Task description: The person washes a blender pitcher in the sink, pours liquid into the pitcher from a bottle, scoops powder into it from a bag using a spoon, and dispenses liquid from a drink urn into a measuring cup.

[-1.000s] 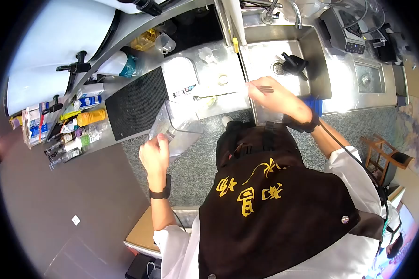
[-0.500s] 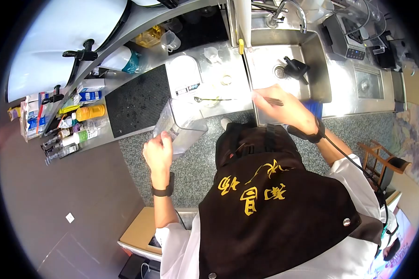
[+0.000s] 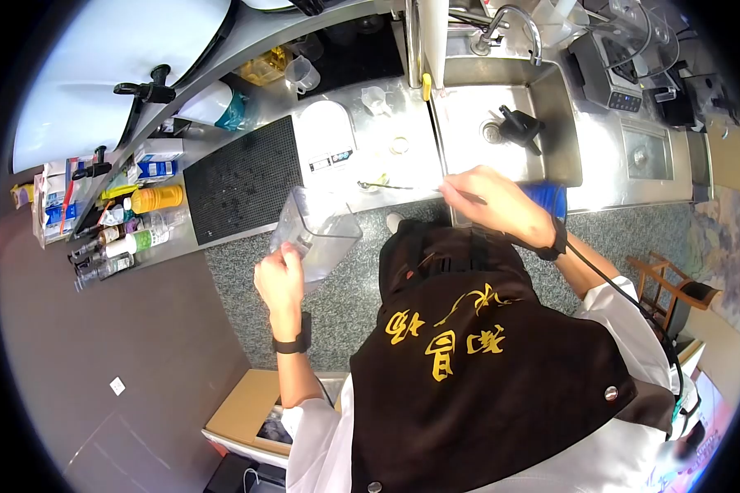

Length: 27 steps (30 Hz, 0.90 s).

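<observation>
My left hand (image 3: 279,275) is closed around the handle of a clear square pitcher (image 3: 330,238), which hangs tilted over the floor at the counter's front edge. In my right hand (image 3: 501,205) is a thin long-handled spoon (image 3: 407,188), gripped by the handle near the sink's front corner. Its small head points left, above and behind the pitcher's mouth and apart from it. Something yellow-green shows beside the spoon head; I cannot make out what it is. Whether the pitcher holds anything is unclear.
A white scale (image 3: 326,131) stands beside a black ridged mat (image 3: 247,181) on the counter. The steel sink (image 3: 477,94) contains a black part (image 3: 520,129). Several bottles, including an orange one (image 3: 158,199), stand at left. A blue container (image 3: 548,197) is by the right forearm.
The spoon has shifted slightly right and down toward me, with its head turning lower. The pitcher has tipped a little and moved slightly left. Both hands keep their holds.
</observation>
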Each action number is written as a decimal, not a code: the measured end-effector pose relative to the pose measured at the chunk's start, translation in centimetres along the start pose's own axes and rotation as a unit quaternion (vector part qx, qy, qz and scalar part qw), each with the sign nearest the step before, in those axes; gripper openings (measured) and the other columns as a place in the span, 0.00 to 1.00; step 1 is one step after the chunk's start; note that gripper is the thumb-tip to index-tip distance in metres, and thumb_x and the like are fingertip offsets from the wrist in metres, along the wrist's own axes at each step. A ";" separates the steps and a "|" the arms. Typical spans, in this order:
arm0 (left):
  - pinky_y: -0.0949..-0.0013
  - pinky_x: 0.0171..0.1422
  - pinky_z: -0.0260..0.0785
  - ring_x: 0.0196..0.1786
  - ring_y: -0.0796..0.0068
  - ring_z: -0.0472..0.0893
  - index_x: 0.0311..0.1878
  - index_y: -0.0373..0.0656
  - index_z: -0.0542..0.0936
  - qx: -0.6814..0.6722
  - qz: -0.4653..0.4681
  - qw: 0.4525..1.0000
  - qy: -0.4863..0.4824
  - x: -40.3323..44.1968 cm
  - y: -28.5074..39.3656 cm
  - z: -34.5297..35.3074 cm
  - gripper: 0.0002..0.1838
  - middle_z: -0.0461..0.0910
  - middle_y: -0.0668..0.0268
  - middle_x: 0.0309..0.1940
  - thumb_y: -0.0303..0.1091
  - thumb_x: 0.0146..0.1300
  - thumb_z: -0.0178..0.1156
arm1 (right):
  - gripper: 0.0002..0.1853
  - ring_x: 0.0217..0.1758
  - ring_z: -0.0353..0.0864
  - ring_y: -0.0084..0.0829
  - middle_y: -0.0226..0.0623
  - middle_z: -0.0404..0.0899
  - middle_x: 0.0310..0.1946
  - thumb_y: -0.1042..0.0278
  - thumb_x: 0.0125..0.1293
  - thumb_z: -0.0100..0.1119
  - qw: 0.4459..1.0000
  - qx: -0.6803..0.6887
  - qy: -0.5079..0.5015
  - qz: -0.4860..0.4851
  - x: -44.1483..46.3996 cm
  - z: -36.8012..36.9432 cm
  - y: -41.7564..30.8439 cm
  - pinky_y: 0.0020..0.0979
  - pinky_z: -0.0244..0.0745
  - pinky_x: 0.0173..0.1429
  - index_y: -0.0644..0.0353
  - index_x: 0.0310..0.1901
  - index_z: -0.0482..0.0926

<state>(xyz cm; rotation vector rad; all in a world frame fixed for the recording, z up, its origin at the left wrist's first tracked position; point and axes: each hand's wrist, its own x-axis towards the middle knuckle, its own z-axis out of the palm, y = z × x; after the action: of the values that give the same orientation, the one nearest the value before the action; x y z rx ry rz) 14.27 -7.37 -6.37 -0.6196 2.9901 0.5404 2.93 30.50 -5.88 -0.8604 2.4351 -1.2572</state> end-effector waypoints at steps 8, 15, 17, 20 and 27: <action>0.45 0.41 0.74 0.31 0.36 0.84 0.32 0.34 0.88 -0.031 -0.016 0.999 -0.012 -0.3 0.3 0.0 0.25 0.82 0.41 0.25 0.46 0.73 0.53 | 0.18 0.27 0.78 0.56 0.54 0.75 0.21 0.61 0.80 0.56 0.997 0.027 0.037 0.069 0.1 -1.4 -3.1 0.49 0.71 0.36 0.65 0.33 0.81; 0.44 0.40 0.74 0.31 0.36 0.84 0.31 0.34 0.87 -0.043 -0.022 0.999 -0.016 -0.3 -0.2 0.5 0.25 0.81 0.41 0.24 0.46 0.73 0.53 | 0.23 0.22 0.63 0.48 0.51 0.69 0.19 0.58 0.82 0.51 0.984 0.082 0.031 0.157 1.3 -0.8 -3.8 0.45 0.64 0.33 0.69 0.30 0.75; 0.44 0.40 0.74 0.31 0.36 0.84 0.31 0.34 0.87 -0.041 -0.020 0.999 -0.013 -0.2 -0.4 0.4 0.25 0.81 0.40 0.24 0.46 0.73 0.53 | 0.23 0.22 0.62 0.46 0.51 0.68 0.19 0.58 0.82 0.51 0.980 0.113 0.048 0.156 1.6 0.1 -3.4 0.45 0.64 0.33 0.69 0.30 0.75; 0.45 0.40 0.75 0.31 0.36 0.84 0.32 0.33 0.87 -0.047 -0.016 0.999 -0.009 -0.2 -0.5 0.6 0.26 0.81 0.40 0.24 0.47 0.73 0.53 | 0.23 0.22 0.63 0.44 0.51 0.68 0.19 0.58 0.81 0.52 0.976 0.137 0.070 0.156 2.1 1.5 -2.6 0.44 0.64 0.33 0.70 0.30 0.75; 0.45 0.40 0.74 0.31 0.36 0.85 0.32 0.32 0.87 -0.061 -0.022 0.998 -0.004 -0.1 -1.4 1.0 0.26 0.81 0.40 0.25 0.46 0.74 0.53 | 0.23 0.22 0.67 0.48 0.53 0.71 0.20 0.58 0.81 0.52 0.975 0.099 0.078 0.183 2.0 2.6 -1.5 0.45 0.66 0.33 0.69 0.31 0.77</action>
<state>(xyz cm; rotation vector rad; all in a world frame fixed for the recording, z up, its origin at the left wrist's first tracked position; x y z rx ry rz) 14.84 -8.23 -7.73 -0.6865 2.9452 0.7238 3.18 26.85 -6.12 -0.2504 2.3846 -1.4300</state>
